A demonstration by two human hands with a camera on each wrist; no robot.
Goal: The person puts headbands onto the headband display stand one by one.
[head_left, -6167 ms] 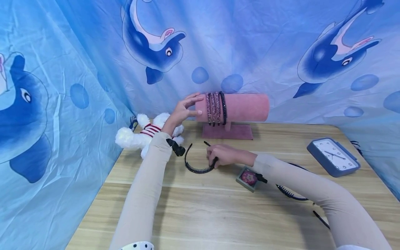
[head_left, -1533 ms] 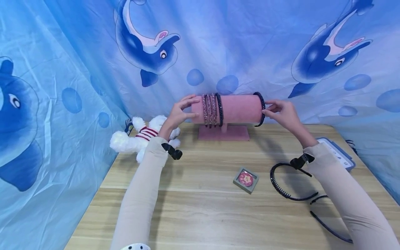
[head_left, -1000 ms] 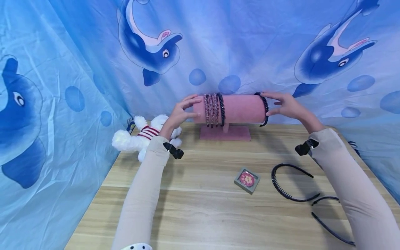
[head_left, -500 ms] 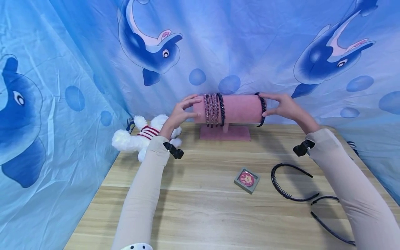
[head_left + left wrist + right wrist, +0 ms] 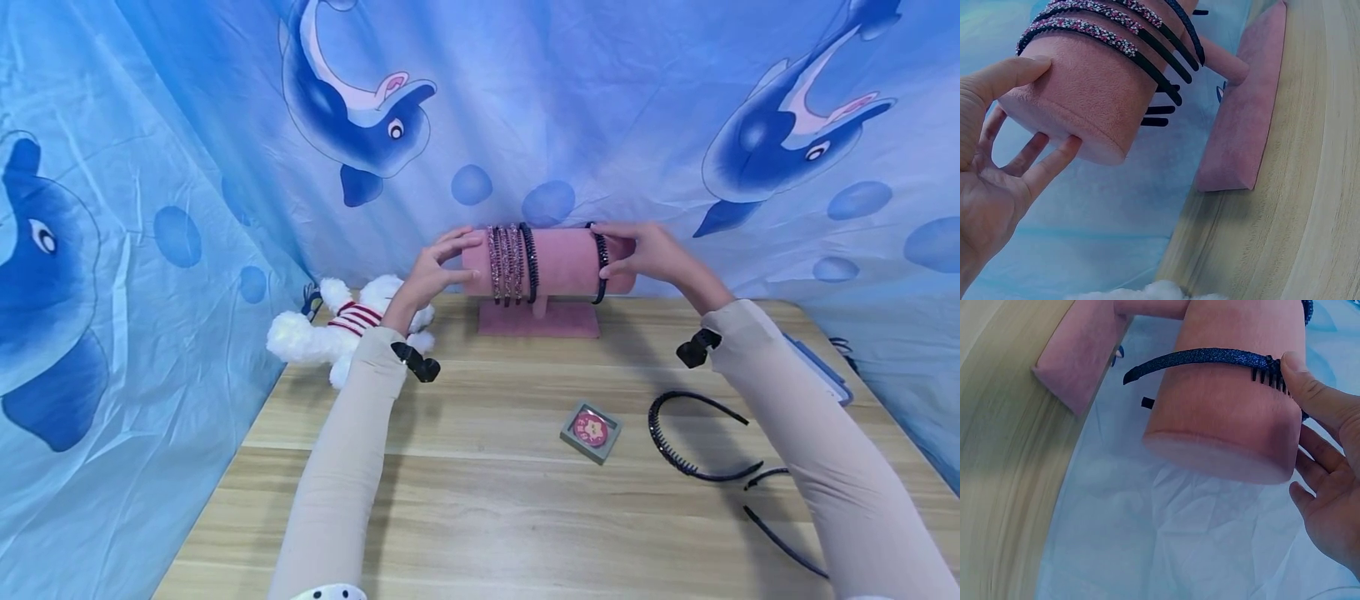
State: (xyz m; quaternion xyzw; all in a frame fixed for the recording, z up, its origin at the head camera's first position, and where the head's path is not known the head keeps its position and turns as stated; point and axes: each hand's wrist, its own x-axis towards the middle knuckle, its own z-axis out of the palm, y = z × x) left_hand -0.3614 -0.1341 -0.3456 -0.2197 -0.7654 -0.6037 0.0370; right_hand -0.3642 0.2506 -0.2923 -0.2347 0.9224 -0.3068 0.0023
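A pink velvet headband stand [image 5: 566, 260], a padded roll on a foot, stands at the back of the table. My left hand [image 5: 429, 273] holds its left end, thumb on the near side and fingers around the end in the left wrist view. Several sparkly pink headbands [image 5: 1094, 30] and a black headband [image 5: 532, 265] sit side by side on its left half. Near the right end, my right hand [image 5: 651, 252] grips another black toothed headband [image 5: 1204, 357] that spans the roll. The thumb rests on its toothed part in the right wrist view; the fingers lie partly hidden behind.
A white plush toy [image 5: 303, 337] lies beside my left forearm. A small grey framed box [image 5: 591, 433] sits mid-table. Loose black headbands [image 5: 666, 446] lie at the right, partly under my forearm, which also covers most of a blue clock [image 5: 840, 387].
My right hand picked a black headband off the table, set it over the stand's right end and has slid it leftward along the roll. My left hand has stayed at the left end.
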